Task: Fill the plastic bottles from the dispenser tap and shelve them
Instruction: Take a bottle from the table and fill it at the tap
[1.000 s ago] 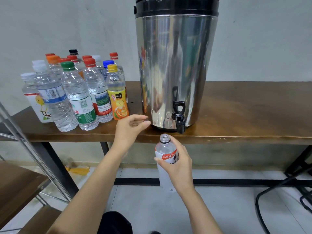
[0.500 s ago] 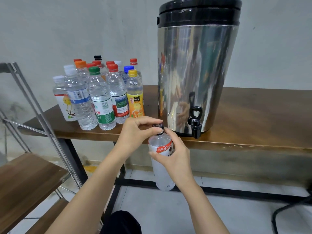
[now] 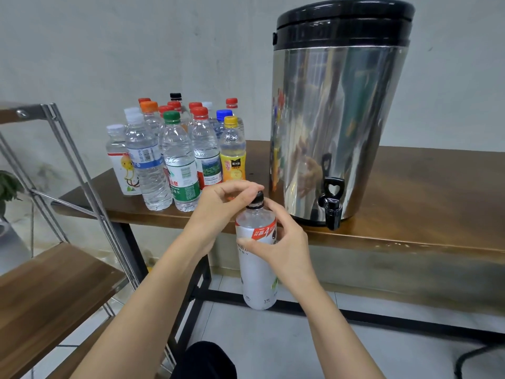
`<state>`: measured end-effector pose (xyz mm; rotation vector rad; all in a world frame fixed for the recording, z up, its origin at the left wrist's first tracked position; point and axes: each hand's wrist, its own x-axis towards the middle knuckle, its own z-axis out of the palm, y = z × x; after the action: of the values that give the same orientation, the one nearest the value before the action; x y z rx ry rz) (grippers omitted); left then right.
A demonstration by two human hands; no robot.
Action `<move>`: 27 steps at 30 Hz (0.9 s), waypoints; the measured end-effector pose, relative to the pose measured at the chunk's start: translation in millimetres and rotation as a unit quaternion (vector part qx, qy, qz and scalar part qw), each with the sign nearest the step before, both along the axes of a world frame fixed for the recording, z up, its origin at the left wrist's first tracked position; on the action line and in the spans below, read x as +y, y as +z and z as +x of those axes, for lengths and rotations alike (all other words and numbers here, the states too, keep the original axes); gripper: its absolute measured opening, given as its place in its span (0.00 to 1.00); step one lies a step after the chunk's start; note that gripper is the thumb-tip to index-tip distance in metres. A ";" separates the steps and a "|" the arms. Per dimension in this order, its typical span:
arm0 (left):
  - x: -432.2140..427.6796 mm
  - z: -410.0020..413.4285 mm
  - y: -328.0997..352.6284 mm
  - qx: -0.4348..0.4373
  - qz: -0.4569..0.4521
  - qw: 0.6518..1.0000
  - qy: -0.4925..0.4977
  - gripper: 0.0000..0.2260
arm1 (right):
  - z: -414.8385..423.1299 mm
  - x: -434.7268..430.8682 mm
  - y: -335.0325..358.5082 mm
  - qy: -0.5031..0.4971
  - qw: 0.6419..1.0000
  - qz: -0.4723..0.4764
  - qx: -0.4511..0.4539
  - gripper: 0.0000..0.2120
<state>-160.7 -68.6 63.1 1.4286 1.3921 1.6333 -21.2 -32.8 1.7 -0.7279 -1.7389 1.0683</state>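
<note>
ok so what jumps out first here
A steel dispenser with a black lid stands on the wooden table at the right, its tap over the front edge. In front of the table, the right hand grips a white-labelled bottle while the left hand pinches its black cap. A cluster of capped bottles stands on the table's left end.

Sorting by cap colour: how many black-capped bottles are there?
2. One black-capped bottle stands at the back of the table cluster; the other is in the right hand, left hand pinching its cap. More may be hidden.
</note>
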 end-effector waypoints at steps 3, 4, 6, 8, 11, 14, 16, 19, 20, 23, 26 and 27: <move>-1.2 -2.6 4.6 0.023 -0.008 1.000 -0.018 0.11 | -3.8 1.1 2.6 0.008 1.000 0.002 0.002 0.36; -2.3 -2.1 6.5 0.030 -0.011 0.999 -0.028 0.12 | -5.3 1.2 3.5 0.010 1.000 0.007 -0.002 0.36; -3.0 0.7 9.6 0.056 -0.013 0.998 -0.031 0.12 | -8.5 1.9 5.0 0.008 1.000 0.014 -0.003 0.36; -0.5 1.9 11.0 0.082 0.000 0.997 0.013 0.07 | -10.9 2.8 7.1 0.006 1.000 0.015 0.003 0.35; 1.4 -4.5 15.3 0.063 0.010 0.998 0.013 0.11 | -12.2 5.1 11.8 0.014 1.000 0.010 0.018 0.36; -0.2 -14.9 20.8 0.050 -0.009 0.998 -0.046 0.14 | -14.6 8.1 18.8 0.019 1.000 0.007 0.019 0.37; 2.2 -18.3 22.1 0.076 -0.010 0.997 -0.015 0.14 | -17.7 10.3 23.0 0.028 0.999 0.006 0.021 0.36; 5.0 -22.1 26.3 0.043 0.010 0.998 0.038 0.13 | -22.9 13.7 30.1 0.044 0.999 0.013 0.026 0.37; 4.9 -24.8 28.6 0.025 0.013 0.999 0.025 0.13 | -24.5 15.4 32.3 0.047 0.998 0.016 0.027 0.37; 0.3 -34.5 37.0 0.024 0.006 0.999 -0.039 0.13 | -29.6 20.6 36.7 0.056 0.998 0.024 0.022 0.38; 0.5 -40.6 42.4 0.068 0.018 0.997 -0.004 0.12 | -36.4 22.6 38.8 0.059 0.998 0.021 0.016 0.40; 2.1 -42.5 43.0 0.067 0.026 0.997 0.017 0.12 | -38.9 23.0 39.4 0.061 0.998 0.027 0.017 0.40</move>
<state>-203.2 -66.5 106.1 1.5794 1.4644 1.6307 -60.0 -9.8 41.1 -0.5737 -1.7951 1.1048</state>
